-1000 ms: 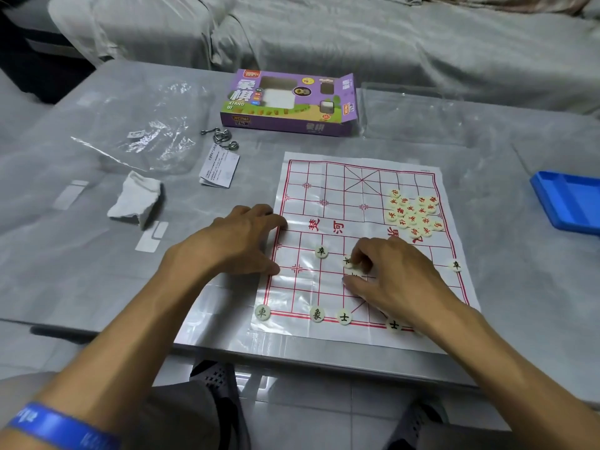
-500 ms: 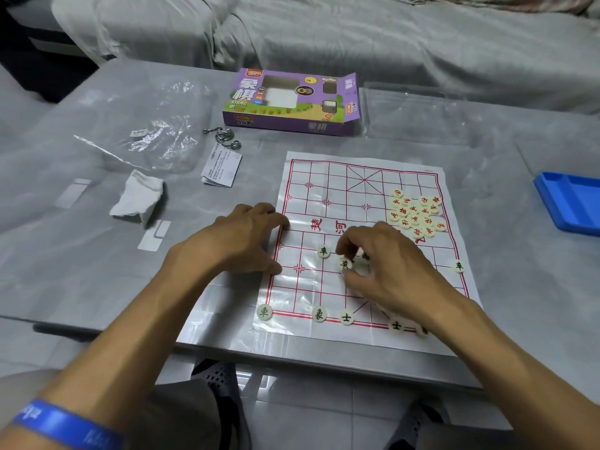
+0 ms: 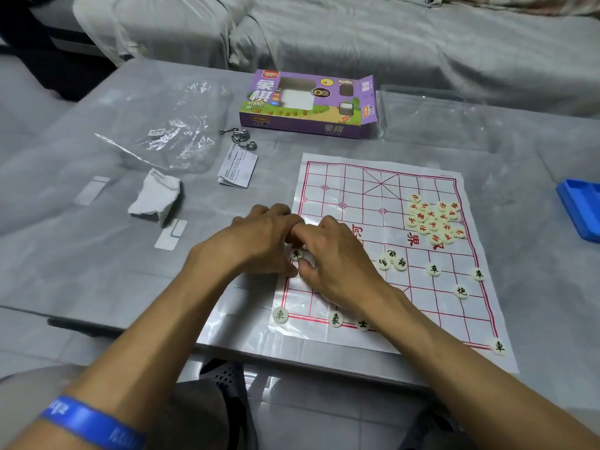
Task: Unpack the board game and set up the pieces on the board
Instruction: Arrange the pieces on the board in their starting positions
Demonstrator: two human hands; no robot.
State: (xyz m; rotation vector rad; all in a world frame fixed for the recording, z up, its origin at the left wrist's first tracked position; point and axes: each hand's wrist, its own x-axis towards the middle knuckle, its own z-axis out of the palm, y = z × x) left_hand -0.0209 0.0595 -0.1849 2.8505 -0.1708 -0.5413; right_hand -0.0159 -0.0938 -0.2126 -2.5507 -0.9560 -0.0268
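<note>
While set-up runs: box (image 3: 308, 103) emptied
Done: few black pieces placed
Left: red pile (image 3: 433, 219), right of hands
Right hand (image 3: 331, 254): pinching piece (image 3: 296, 254)
Left hand (image 3: 256, 237): curled, contents hidden

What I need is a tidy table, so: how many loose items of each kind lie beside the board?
Purple Xiangqi box: 1
Clear plastic bag: 1
Clear plastic tray: 1
Metal wire puzzle: 1
Printed leaflet: 1
Crumpled white tissue: 1
Blue tray: 1
Total: 7

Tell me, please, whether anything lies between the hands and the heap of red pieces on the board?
Yes: three loose black pieces lie on the board between the right hand and the red heap, nearer the hand.
</note>
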